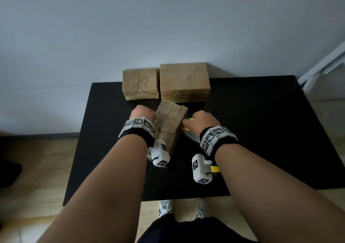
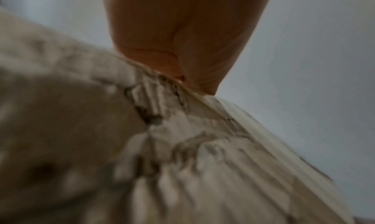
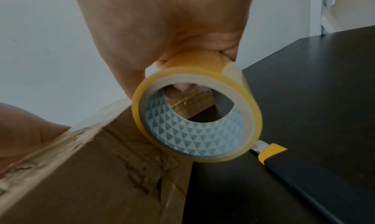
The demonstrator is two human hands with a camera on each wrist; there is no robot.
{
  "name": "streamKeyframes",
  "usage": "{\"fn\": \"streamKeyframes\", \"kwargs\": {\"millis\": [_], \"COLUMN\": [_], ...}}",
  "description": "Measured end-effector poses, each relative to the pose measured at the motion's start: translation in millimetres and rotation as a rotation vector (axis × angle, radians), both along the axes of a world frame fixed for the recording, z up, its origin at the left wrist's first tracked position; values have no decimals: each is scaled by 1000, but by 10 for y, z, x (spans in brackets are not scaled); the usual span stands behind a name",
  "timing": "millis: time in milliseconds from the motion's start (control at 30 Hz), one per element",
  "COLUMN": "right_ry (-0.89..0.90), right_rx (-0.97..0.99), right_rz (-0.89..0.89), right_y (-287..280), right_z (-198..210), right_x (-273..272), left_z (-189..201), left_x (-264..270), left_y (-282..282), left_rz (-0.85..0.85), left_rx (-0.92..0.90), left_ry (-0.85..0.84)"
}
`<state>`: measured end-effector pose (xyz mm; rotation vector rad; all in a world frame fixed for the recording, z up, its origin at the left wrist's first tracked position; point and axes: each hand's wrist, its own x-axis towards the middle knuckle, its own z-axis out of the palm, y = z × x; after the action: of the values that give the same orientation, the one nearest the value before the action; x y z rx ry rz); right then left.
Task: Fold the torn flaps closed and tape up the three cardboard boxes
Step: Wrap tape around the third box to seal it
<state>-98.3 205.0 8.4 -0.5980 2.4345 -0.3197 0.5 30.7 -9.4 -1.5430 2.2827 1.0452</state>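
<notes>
A worn cardboard box [image 1: 170, 125] stands tilted on the black table [image 1: 261, 130], its torn edge [image 3: 61, 140] showing frayed board. My left hand [image 1: 142, 113] holds it at its upper left edge; the palm [image 2: 182, 51] meets the torn rim of the box [image 2: 101, 147], and the fingers are hidden. My right hand [image 1: 202, 120] grips a roll of yellow tape [image 1: 188, 130] against the box's right side. The roll [image 3: 202, 115] touches the box wall [image 3: 91, 179], and my left hand [image 3: 24, 128] shows at the far edge.
Two more boxes stand at the table's back edge, a small one [image 1: 140, 84] and a larger one [image 1: 184, 81], both with tape on them. A yellow and black utility knife [image 3: 294, 171] lies on the table beside the roll, partly hidden under my right wrist [image 1: 214, 169].
</notes>
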Motion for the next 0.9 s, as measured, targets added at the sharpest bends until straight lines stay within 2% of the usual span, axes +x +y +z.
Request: {"fn": "streamKeyframes", "kwargs": {"millis": [167,267,367,467,700,800,900], "right_ry": [11,7,1,-2,5,2,-1], "right_rx": [-19,-20,-21,-64,-71,-70,-56], "right_rz": [8,14,18,17,15,29,40], "right_y": [-8,-4,7,28,87,78,70], "right_z": [-32,-46,-36,-34,-78,-96,-115], "right_x": [-2,-7,-10,-10,-27,-42,-59], "left_z": [40,78,88,1,66,127,137], "left_x": [38,46,37,59,-31,-20,69], "left_y": [40,124,315,397,497,543,587], "left_rz": [19,90,60,-11,-127,-136,-211], "left_rx": [-33,-151,-88,-78,-225,-270,-406], "left_ry": [3,200,348,297,110,156,259]}}
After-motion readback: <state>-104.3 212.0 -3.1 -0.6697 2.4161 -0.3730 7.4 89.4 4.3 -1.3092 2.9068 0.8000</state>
